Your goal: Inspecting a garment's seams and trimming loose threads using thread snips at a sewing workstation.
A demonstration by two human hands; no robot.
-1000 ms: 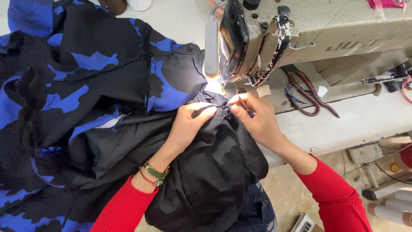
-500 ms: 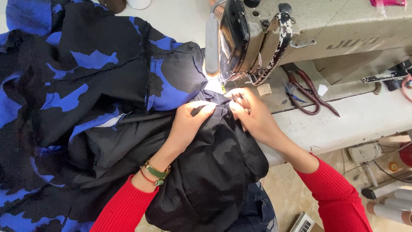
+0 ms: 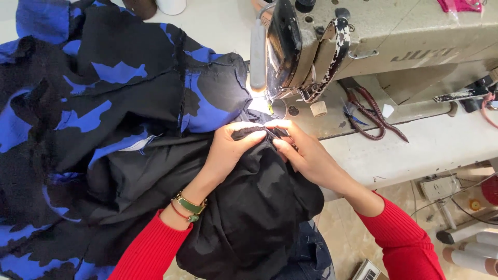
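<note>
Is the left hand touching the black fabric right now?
Touching. The head view shows the left hand lying on the black fabric, its fingers pinching a fold beside the right hand.

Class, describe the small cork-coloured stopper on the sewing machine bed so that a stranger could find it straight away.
Start at the grey sewing machine at the top right and drop to its flat bed, just beyond the right hand. Right of the lit needle area sits the stopper, with a dark red cord curling further right. It alone is pale tan, short and cylinder-like.
</note>
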